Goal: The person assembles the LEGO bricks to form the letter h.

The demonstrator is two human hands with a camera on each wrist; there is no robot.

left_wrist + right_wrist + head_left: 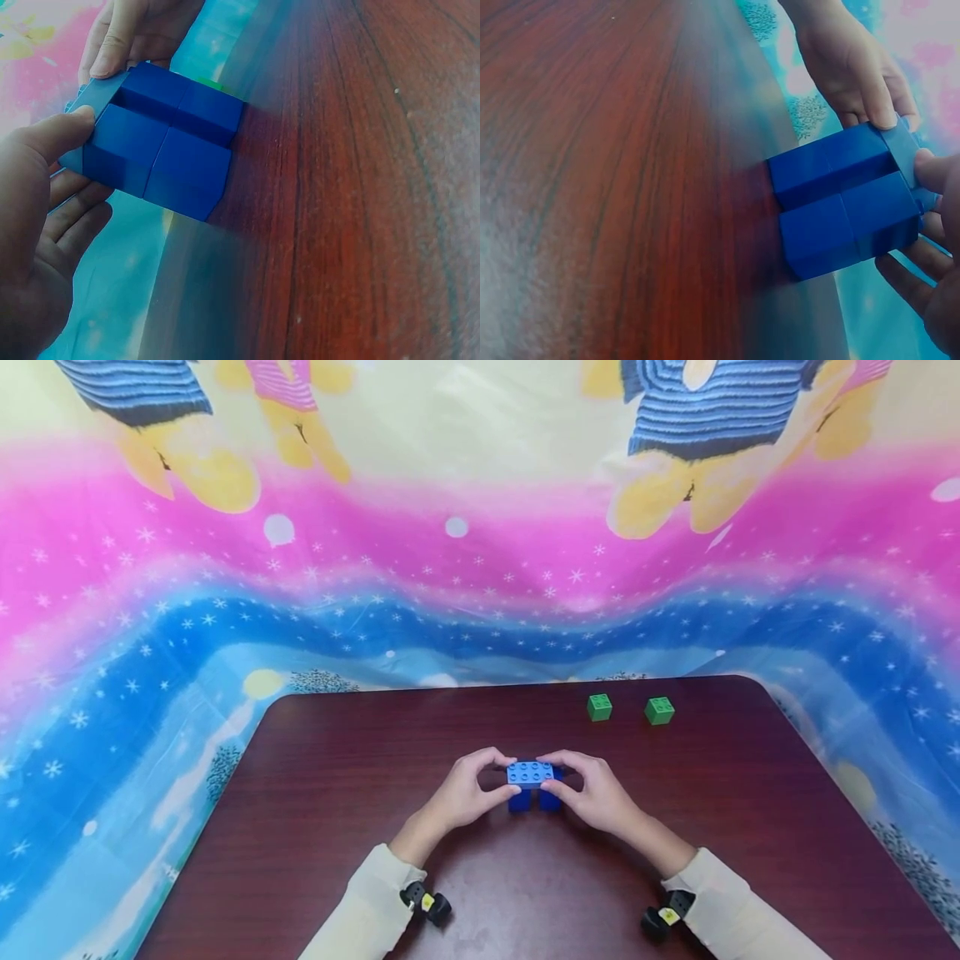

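Observation:
A light blue toy building brick (529,774) with two rows of studs lies across the tops of two dark blue stacks. Thumb and fingers of my left hand (467,789) pinch its left end. At the other end my right hand (600,792) grips it the same way. The left stack (519,802) and right stack (551,800) stand upright on the table, a narrow gap between them. Each is two bricks high, as the left wrist view shows at the seams. Some dark blue shows past the light brick's right end. Whether the brick is fully pressed down, I cannot tell.
Two green bricks (599,707) (659,711) stand apart near the far edge of the dark red-brown table (337,777). Behind the table hangs a patterned cloth (480,560). Each sleeve carries a small black wrist camera (426,903).

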